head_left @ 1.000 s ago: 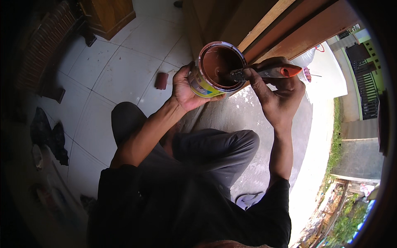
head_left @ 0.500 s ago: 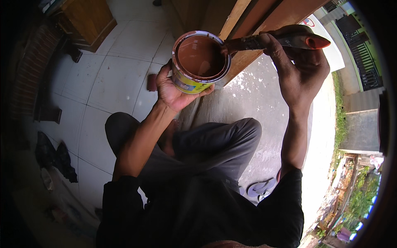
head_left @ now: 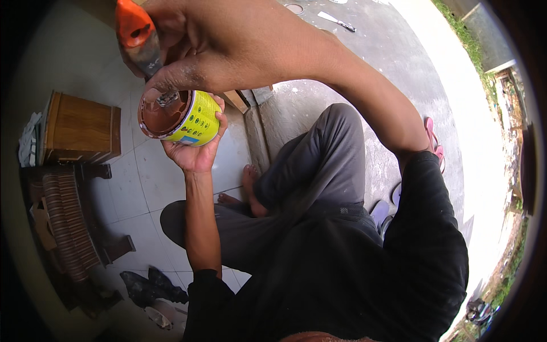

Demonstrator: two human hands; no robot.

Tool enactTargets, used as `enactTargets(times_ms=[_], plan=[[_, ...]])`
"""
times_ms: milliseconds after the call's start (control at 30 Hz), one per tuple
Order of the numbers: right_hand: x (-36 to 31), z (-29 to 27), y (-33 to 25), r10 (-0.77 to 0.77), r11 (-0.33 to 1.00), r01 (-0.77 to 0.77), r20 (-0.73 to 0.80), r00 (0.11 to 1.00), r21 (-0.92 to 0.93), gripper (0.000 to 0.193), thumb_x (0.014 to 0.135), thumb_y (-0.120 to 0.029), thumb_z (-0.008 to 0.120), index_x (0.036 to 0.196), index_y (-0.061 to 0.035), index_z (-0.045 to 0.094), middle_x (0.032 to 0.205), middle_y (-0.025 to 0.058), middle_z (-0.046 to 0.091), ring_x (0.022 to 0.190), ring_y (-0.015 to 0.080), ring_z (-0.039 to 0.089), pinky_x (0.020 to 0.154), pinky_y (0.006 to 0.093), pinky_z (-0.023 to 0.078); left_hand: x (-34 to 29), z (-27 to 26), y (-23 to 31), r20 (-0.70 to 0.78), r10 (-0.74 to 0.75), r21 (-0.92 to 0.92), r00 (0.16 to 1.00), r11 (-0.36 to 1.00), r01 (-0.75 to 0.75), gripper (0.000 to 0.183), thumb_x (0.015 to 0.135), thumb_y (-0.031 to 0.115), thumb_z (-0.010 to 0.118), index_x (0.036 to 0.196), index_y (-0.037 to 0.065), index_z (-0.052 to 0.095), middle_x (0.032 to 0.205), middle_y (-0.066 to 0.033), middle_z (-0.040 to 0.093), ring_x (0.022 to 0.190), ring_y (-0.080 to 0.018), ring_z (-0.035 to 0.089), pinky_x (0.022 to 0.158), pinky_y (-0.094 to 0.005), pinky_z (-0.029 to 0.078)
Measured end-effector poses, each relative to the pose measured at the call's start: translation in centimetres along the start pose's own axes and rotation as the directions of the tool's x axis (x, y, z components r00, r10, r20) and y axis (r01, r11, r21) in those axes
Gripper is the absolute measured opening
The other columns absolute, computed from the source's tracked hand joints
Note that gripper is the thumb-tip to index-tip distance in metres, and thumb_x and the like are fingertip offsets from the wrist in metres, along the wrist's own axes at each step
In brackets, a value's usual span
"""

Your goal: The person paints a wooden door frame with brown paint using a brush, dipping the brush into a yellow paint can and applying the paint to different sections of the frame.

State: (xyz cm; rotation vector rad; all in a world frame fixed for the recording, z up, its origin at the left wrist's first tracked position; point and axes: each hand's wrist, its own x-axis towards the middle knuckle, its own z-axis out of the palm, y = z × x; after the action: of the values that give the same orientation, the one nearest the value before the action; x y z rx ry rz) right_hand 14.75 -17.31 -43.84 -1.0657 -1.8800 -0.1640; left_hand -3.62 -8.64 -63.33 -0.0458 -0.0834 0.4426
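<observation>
My left hand [head_left: 199, 153] is closed around a paint can [head_left: 198, 122] with a yellow-green label. The can tips toward the left, so its open mouth and the reddish-brown paint [head_left: 165, 121] inside show. Large in the upper left, my right hand [head_left: 222, 48] reaches across and grips a paintbrush [head_left: 142, 43] by its dark, orange-ended handle. The brush points down at the can's mouth. Its metal band shows below my thumb, against the paint; whether the bristles touch the paint I cannot tell.
A wooden cabinet [head_left: 85, 128] and slatted wooden furniture [head_left: 71, 214] stand at the left. Behind my right forearm, a scraper [head_left: 337, 21] and a round lid [head_left: 294, 9] lie on the concrete. Grey sandals [head_left: 380, 212] and pink sandals [head_left: 433, 137] lie right of my legs.
My right hand has swung from right to left with the brush, now above the can and nearer the camera. The can now tilts to the left. The whole view has turned leftward.
</observation>
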Motion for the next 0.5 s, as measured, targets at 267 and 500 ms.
enactTargets(times_ms=[267,500], plan=[[0.3,0.4,0.9,0.143,0.962,-0.17,-0.136,0.98,-0.214,0.028,0.072,-0.017,0.079,0.093,-0.0008,0.074,0.071,0.0181,0.07,0.07,0.036,0.072,0.066,0.044,0.058,-0.2,0.8,-0.6,-0.015,0.008,0.049,1.0,0.999,-0.007,0.09,0.077,0.045,0.07,0.152,0.004,0.041,0.151,-0.0197,0.038,0.141,-0.0357,0.03,0.106,-0.0558,0.04],[-1.0,-0.4,-0.6,0.057,0.995,-0.058,0.017,0.998,0.076,0.026,0.076,-0.013,0.08,0.097,-0.003,0.069,0.071,0.0153,0.07,0.071,0.0358,0.072,0.065,0.0415,0.058,0.0,0.5,-0.1,-0.08,0.073,0.055,0.994,0.996,-0.068,0.07,0.082,0.048,0.066,0.142,0.014,0.058,0.153,-0.0126,0.048,0.142,-0.0368,0.034,0.106,-0.0587,0.039]])
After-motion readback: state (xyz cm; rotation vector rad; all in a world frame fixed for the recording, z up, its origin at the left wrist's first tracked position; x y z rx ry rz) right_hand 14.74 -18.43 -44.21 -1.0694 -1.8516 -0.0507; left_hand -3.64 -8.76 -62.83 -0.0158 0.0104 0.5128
